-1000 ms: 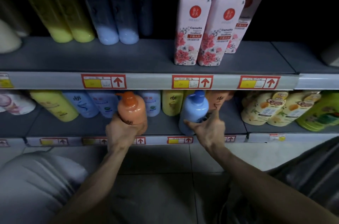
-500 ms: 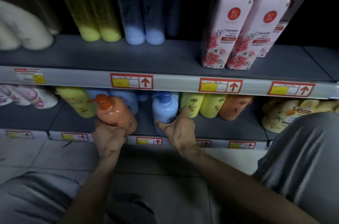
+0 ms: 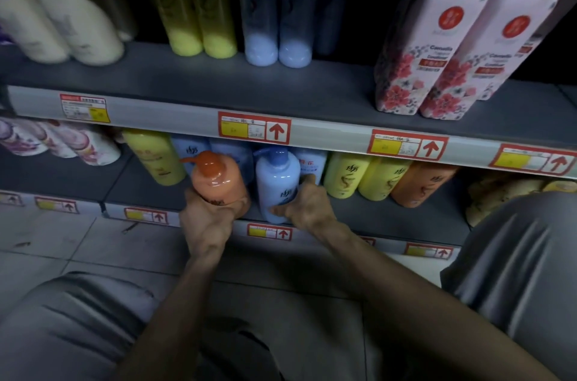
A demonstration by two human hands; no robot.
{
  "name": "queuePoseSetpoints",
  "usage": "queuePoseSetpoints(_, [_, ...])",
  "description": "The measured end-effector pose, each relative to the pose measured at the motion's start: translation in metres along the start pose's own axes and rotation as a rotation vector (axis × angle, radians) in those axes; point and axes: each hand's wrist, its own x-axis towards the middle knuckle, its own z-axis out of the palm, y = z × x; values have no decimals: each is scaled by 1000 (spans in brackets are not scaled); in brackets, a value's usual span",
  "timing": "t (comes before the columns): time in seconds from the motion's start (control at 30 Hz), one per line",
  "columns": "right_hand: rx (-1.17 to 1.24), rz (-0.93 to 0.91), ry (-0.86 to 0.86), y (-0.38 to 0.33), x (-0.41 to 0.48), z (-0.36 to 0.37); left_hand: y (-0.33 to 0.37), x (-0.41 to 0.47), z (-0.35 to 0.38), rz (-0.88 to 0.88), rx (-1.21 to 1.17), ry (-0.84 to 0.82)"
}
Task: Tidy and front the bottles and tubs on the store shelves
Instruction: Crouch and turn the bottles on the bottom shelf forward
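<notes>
My left hand grips the lower body of an orange pump bottle, which stands at the front edge of the bottom shelf. Right beside it stands a pale blue pump bottle, held at its base by my right hand. The two bottles are close together, almost touching. Behind them stand yellow bottles, another orange bottle and more pale blue ones.
The upper shelf carries cream, yellow and blue bottles set far back, and floral pink Camellia bottles at the right. Red and yellow price tags line both shelf edges. My knees and grey clothing fill the bottom of the view over tiled floor.
Both hands have carried their bottles leftward along the bottom shelf, closer to each other. The blue bottle now stands right next to the orange one.
</notes>
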Motion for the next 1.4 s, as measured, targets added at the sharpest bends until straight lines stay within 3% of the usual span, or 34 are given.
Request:
queuePoseSetpoints(0.23, [86, 5, 65, 1, 3, 21, 4, -2, 2, -24, -44, 46])
queuePoseSetpoints(0.4, [-1, -22, 134, -13, 11, 30, 3, 3, 2, -43, -35, 55])
queuePoseSetpoints(0.67, [-239, -33, 68, -35, 28, 27, 7, 4, 5, -59, 17, 8])
queuePoseSetpoints(0.8, [166, -38, -51, -8, 28, 49, 4, 5, 6, -44, 43, 0])
queuePoseSetpoints(0.9, [301, -111, -65, 4, 26, 56, 1, 7, 7, -25, 52, -7])
queuePoseSetpoints(1.4, [394, -75, 63, -13, 52, 60, -2, 21, 12, -9, 95, -41])
